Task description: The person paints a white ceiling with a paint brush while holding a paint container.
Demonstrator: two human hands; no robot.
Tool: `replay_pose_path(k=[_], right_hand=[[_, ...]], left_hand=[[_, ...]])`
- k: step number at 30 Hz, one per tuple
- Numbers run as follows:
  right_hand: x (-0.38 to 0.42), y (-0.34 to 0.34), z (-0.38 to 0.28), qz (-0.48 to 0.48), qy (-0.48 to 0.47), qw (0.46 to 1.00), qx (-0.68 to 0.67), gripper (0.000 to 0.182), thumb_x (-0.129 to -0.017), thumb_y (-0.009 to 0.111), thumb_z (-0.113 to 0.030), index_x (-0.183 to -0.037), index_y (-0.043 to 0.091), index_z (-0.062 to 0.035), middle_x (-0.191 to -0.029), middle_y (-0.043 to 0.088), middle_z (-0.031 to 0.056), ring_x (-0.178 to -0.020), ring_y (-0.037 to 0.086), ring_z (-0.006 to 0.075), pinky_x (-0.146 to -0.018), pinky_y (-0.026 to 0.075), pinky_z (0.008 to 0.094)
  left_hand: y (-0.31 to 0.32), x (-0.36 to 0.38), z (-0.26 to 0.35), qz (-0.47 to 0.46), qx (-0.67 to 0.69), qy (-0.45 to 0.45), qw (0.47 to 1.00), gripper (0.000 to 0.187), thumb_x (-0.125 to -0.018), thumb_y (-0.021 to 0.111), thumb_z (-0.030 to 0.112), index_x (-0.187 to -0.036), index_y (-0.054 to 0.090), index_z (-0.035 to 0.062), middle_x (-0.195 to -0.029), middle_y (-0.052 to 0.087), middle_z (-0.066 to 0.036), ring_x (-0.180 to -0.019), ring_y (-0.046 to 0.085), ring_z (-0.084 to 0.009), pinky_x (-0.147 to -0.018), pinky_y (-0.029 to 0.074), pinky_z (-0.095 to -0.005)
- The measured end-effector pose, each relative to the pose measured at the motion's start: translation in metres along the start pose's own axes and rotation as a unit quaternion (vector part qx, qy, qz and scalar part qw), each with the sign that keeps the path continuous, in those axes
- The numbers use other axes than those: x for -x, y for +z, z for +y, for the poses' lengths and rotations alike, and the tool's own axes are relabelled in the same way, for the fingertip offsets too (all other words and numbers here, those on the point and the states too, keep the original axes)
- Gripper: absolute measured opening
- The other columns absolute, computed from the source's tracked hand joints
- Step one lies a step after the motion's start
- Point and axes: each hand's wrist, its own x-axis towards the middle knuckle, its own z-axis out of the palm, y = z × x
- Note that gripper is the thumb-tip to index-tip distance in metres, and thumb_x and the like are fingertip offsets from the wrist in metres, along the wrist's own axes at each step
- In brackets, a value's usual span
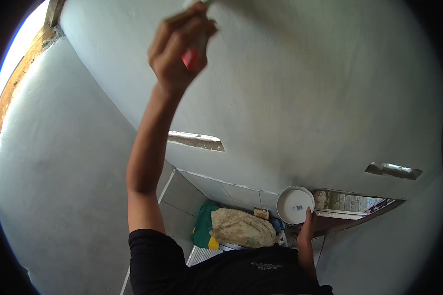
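Head view looks steeply along a pale plastered wall (290, 88) that fills most of the frame. One hand (179, 46) is raised high against this wall on a bare, outstretched arm, fingers curled tight around a tool with a red handle (191, 58); the tool's pale upper end touches the wall at the top edge, where it is cut off, so what kind of tool it is cannot be told. Which of the person's arms this is cannot be told for sure from the distorted view; it appears on the left of the frame. The other hand (306, 231) sits low near the body, thumb over the rim of a white bowl (295, 205), which it grips and holds just below the wall's lower edge. Two narrow slots (197, 141) break the wall surface. Below, grey tiles (182, 196) meet the wall, and a crumpled beige cloth (241, 227) lies over something green and yellow. A black sleeve (155, 260) covers the shoulder at the bottom.
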Motion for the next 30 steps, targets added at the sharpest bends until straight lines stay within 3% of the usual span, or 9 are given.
replay_pose_path(k=[2, 5, 10, 12, 17, 21, 25, 26, 30], right_hand=[[0.004, 0.003, 0.000, 0.015, 0.000, 1.000, -0.002, 0.060, -0.098, 0.058, -0.041, -0.139, 0.043, -0.0002, -0.134, 0.052, 0.0146, -0.123, 0.050, 0.0254, -0.105, 0.036, 0.0369], [0.012, 0.004, -0.006, 0.015, 0.010, 1.000, -0.018, 0.059, -0.098, 0.057, -0.041, -0.139, 0.043, 0.0001, -0.133, 0.052, 0.0145, -0.123, 0.050, 0.0250, -0.105, 0.036, 0.0359], [0.017, 0.004, -0.012, 0.020, 0.006, 0.999, -0.025, 0.059, -0.098, 0.057, -0.040, -0.138, 0.043, 0.0007, -0.131, 0.053, 0.0145, -0.120, 0.052, 0.0244, -0.103, 0.038, 0.0357], [0.019, 0.003, -0.013, 0.020, 0.007, 1.000, -0.021, 0.059, -0.098, 0.058, -0.040, -0.138, 0.043, 0.0008, -0.130, 0.054, 0.0143, -0.119, 0.052, 0.0242, -0.102, 0.038, 0.0357], [0.013, -0.001, 0.000, 0.043, 0.008, 0.998, -0.034, 0.057, -0.098, 0.058, -0.040, -0.137, 0.046, 0.0004, -0.130, 0.054, 0.0139, -0.119, 0.053, 0.0242, -0.102, 0.038, 0.0354], [0.017, -0.001, 0.001, 0.048, 0.018, 0.998, -0.020, 0.058, -0.098, 0.058, -0.040, -0.138, 0.045, -0.0003, -0.131, 0.054, 0.0135, -0.121, 0.051, 0.0242, -0.104, 0.037, 0.0353], [0.017, -0.003, 0.005, 0.042, 0.017, 0.998, -0.031, 0.060, -0.098, 0.058, -0.040, -0.140, 0.043, -0.0004, -0.133, 0.053, 0.0132, -0.123, 0.050, 0.0242, -0.105, 0.036, 0.0351], [0.019, -0.002, 0.004, 0.048, 0.019, 0.998, -0.033, 0.060, -0.098, 0.058, -0.040, -0.140, 0.043, -0.0001, -0.133, 0.053, 0.0133, -0.122, 0.050, 0.0243, -0.104, 0.036, 0.0351], [0.023, -0.004, 0.002, 0.060, 0.026, 0.997, -0.029, 0.060, -0.098, 0.058, -0.040, -0.139, 0.043, 0.0011, -0.133, 0.053, 0.0140, -0.122, 0.050, 0.0243, -0.105, 0.036, 0.0351]], left_hand=[[0.000, 0.053, 0.041, -0.042, 0.034, 0.032, 0.998, 0.025, -0.071, 0.084, 0.014, -0.092, 0.071, 0.0133, -0.102, 0.071, -0.006, -0.094, 0.070, -0.0233, -0.076, 0.061, -0.0316], [-0.016, 0.132, 0.133, -0.144, 0.104, 0.030, 0.984, 0.026, -0.076, 0.083, 0.024, -0.095, 0.067, 0.0173, -0.104, 0.069, -0.001, -0.102, 0.069, -0.0228, -0.086, 0.061, -0.0299], [-0.041, 0.224, 0.262, -0.226, 0.173, -0.032, 0.958, 0.024, -0.079, 0.080, 0.021, -0.098, 0.067, 0.0160, -0.109, 0.065, -0.001, -0.103, 0.067, -0.0218, -0.078, 0.062, -0.0301], [-0.048, 0.219, 0.276, -0.345, 0.295, -0.127, 0.882, 0.022, -0.080, 0.078, 0.017, -0.098, 0.066, 0.0138, -0.109, 0.066, -0.002, -0.103, 0.067, -0.0209, -0.074, 0.061, -0.0297], [-0.038, 0.164, 0.210, -0.363, 0.335, -0.244, 0.835, 0.022, -0.079, 0.075, 0.006, -0.098, 0.065, 0.0076, -0.102, 0.069, -0.007, -0.095, 0.070, -0.0237, -0.067, 0.061, -0.0311], [-0.030, 0.089, 0.129, -0.291, 0.317, -0.223, 0.875, 0.027, -0.073, 0.078, -0.002, -0.096, 0.065, 0.0036, -0.096, 0.071, -0.011, -0.087, 0.072, -0.0261, -0.067, 0.061, -0.0328], [-0.027, 0.029, 0.099, -0.156, 0.173, -0.127, 0.964, 0.026, -0.071, 0.077, -0.007, -0.092, 0.063, -0.0004, -0.091, 0.070, -0.016, -0.086, 0.072, -0.0307, -0.069, 0.061, -0.0348], [-0.020, 0.030, 0.096, -0.095, 0.113, -0.106, 0.983, 0.030, -0.068, 0.084, 0.009, -0.092, 0.067, 0.0082, -0.091, 0.071, -0.008, -0.087, 0.072, -0.0238, -0.069, 0.061, -0.0309], [-0.008, 0.060, 0.116, -0.087, 0.066, -0.068, 0.992, 0.028, -0.069, 0.085, 0.016, -0.090, 0.067, 0.0115, -0.096, 0.072, -0.006, -0.089, 0.071, -0.0225, -0.074, 0.062, -0.0298]])
